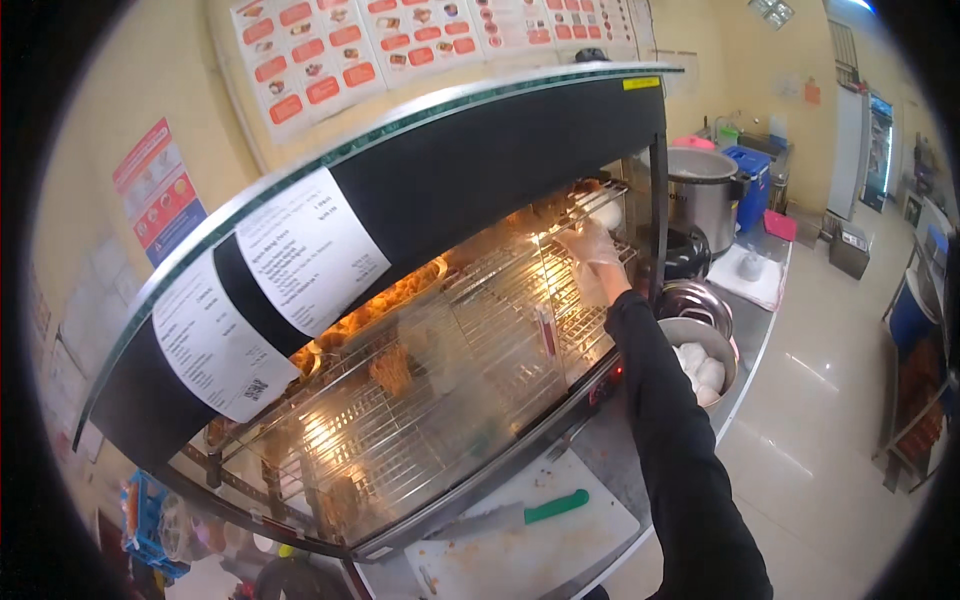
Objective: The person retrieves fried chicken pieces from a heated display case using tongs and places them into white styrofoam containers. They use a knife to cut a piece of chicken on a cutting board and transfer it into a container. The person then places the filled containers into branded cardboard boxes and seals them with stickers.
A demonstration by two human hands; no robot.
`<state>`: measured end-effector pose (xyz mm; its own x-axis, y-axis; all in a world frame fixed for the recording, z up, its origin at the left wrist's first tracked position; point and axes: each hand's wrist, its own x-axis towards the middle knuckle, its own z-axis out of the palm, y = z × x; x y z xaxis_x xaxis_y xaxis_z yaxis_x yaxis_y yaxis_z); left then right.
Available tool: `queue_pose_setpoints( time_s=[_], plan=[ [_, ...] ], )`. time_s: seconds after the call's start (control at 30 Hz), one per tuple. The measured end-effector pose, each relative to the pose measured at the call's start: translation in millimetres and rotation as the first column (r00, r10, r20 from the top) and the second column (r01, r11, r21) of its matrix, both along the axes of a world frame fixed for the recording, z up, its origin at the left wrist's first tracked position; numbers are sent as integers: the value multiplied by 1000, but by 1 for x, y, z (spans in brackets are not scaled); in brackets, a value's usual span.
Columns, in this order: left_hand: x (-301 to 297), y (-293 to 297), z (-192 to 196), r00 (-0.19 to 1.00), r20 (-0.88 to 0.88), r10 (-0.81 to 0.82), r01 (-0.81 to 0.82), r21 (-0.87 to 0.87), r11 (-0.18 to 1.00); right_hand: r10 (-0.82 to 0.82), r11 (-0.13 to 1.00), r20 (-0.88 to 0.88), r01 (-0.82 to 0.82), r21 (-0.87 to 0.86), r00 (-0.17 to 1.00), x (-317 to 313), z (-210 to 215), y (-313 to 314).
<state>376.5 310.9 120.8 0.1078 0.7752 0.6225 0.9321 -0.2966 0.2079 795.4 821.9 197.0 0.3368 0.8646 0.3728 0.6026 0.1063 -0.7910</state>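
My right hand (pixel 590 247), in a clear plastic glove, reaches into the right end of a lit glass food warmer (pixel 500 165). Its fingers look curled in, and what they hold, if anything, is hard to make out. Just beyond the fingers a rounded white item (pixel 606 212) sits by the upper wire rack. Fried food (pixel 400 292) fills a tray on the upper level, and a golden fried piece (pixel 390 370) shows through the glass, lower down. My left hand is out of view.
Below the warmer, a green-handled knife (pixel 555 506) lies on a white cutting board (pixel 590 540). A metal pot (pixel 735 362) of white wrapped lumps (pixel 707 372) stands beside my right forearm. Behind are a large cooker (pixel 700 200) and a blue container (pixel 752 185).
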Motion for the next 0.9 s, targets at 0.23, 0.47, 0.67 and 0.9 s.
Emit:
queue_pose_setpoints(
  time_s=[0.23,0.47,0.67,0.9],
  plan=[
    [11,13,-6,996,5,86,-86,-10,996,-346,664,-66,294,688,936,-3,-11,-42],
    [14,23,-16,998,57,-18,15,62,998,5,970,833,-205,130,554,-22,92,-42],
    [-11,-3,-29,988,101,121,-128,68,989,86,995,781,-100,-31,619,-11,87,-12],
    [-32,-11,-31,970,194,150,-175,122,977,-194,971,482,97,218,854,34,66,9]
  ],
)
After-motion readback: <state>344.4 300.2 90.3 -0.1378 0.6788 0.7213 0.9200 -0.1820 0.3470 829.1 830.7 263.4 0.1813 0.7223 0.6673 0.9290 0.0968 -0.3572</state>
